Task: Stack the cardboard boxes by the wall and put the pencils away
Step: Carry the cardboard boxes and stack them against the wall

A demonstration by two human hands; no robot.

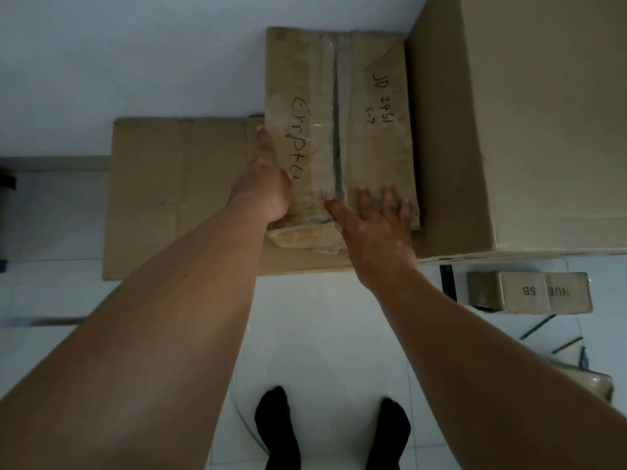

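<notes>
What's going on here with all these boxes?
A person has both hands on a taped box that sits on a wider box by the wall, beside a tall box. The left hand presses its side; the right hand lies flat on top. A small box and loose pencils lie on the floor.

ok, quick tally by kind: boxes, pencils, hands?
Cardboard boxes: 4 (handwritten box, wide box under it, large box, small printed box)
Pencils: 2 clear; a third thin item beside them is unclear
Hands: 2 (left hand, right hand)
Total: 8
</notes>
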